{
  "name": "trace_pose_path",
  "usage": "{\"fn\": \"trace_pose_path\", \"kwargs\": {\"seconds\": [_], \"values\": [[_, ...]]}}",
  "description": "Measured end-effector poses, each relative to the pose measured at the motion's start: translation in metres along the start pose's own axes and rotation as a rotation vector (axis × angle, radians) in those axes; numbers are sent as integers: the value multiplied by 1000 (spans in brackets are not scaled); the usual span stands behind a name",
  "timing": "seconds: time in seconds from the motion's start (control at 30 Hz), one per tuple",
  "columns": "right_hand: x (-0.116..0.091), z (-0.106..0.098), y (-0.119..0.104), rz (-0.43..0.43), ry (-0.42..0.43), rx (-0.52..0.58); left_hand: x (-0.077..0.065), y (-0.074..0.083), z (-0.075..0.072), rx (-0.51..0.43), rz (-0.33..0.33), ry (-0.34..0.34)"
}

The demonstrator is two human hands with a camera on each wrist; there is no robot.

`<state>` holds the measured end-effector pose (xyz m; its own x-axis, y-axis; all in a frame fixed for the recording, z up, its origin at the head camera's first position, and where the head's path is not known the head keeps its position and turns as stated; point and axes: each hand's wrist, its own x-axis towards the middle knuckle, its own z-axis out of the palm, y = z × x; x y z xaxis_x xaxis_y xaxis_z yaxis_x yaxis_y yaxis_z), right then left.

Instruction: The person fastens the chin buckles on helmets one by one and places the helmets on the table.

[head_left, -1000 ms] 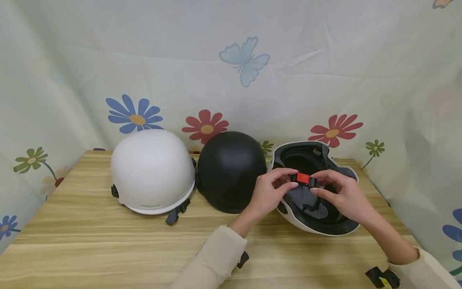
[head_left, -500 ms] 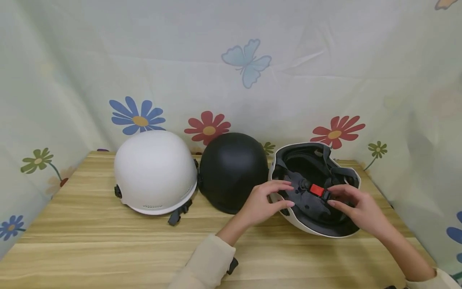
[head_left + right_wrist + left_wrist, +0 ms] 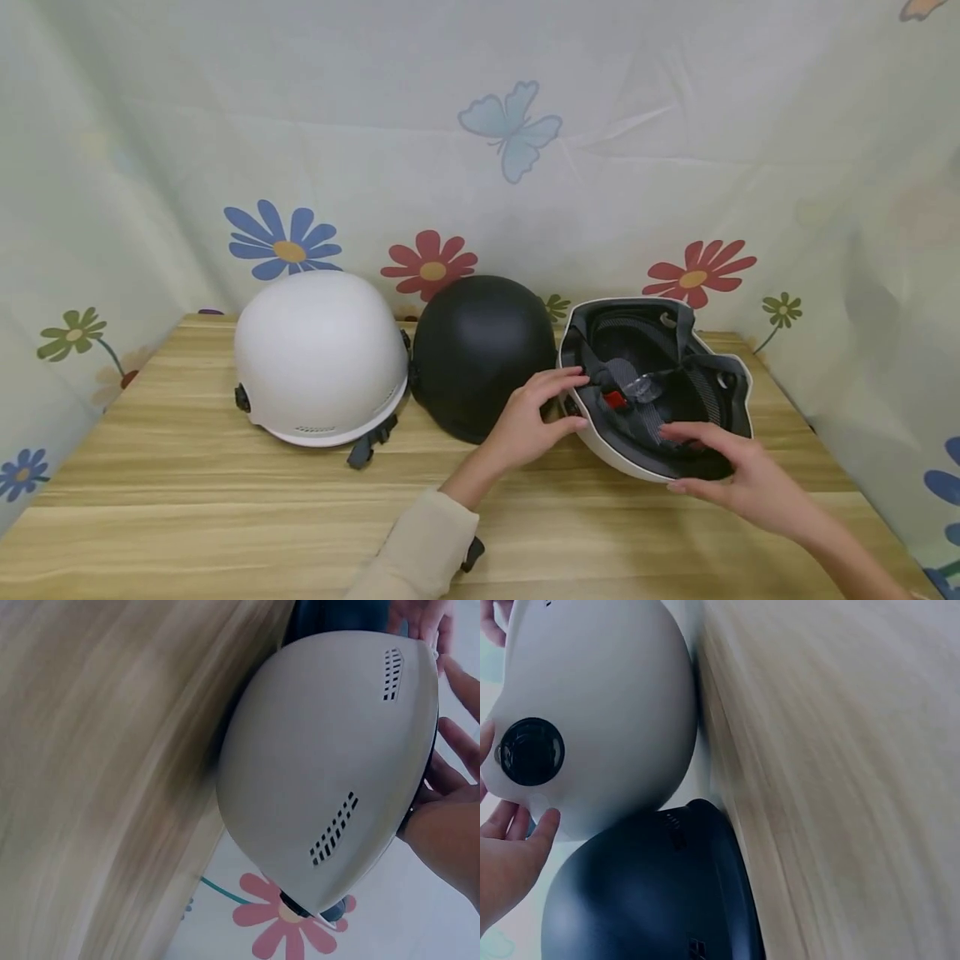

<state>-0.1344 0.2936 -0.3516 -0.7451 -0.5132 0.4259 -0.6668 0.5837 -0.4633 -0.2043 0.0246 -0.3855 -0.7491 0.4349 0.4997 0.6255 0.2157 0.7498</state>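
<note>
An upturned white helmet [image 3: 633,467] lies on the right with its black lining showing. Inside it, a red buckle [image 3: 615,400] on the dark strap rests toward the left, beside a small crinkled clear piece [image 3: 645,388]. My left hand [image 3: 525,425] holds the helmet's left rim, fingers over the edge and thumb close to the round black knob [image 3: 531,751] on the shell. At the near right rim, my right hand [image 3: 750,479] has its fingers inside the opening and its thumb outside the shell. Parts of the right fingers are hidden behind the rim in the right wrist view.
Directly left of the upturned helmet stands a black helmet [image 3: 483,358], dome up. Another white helmet [image 3: 318,358] is beside that one, its strap end [image 3: 362,452] on the wooden table [image 3: 225,517]. A flowered cloth [image 3: 420,167] hangs behind.
Both hands have let go of the buckle, which has dropped into the helmet. The left hand has moved to the left rim, the right hand down to the near rim. The helmet has tilted slightly.
</note>
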Motion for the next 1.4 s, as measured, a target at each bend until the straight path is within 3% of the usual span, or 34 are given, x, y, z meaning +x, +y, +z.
{"fn": "trace_pose_path", "kwargs": {"seconds": [0.1,0.33,0.47,0.63,0.83,1.13,1.4], "values": [[-2,3,-1,-23,-21,-10,-2,-1,-1,-6,-17,7],[-1,6,-3,9,-15,-20,-9,-4,-1,-79,-93,38],[3,5,-5,40,-17,-32,-12,-8,1,-97,-139,-12],[11,5,-7,0,-6,-42,-14,-9,3,-101,-186,-115],[23,5,-9,-28,54,-18,-15,-6,4,-123,-208,-148],[48,-15,-21,103,143,142,-14,-3,6,-86,-227,-184],[54,-36,-23,323,139,233,-5,3,3,-127,-259,-153]]}}
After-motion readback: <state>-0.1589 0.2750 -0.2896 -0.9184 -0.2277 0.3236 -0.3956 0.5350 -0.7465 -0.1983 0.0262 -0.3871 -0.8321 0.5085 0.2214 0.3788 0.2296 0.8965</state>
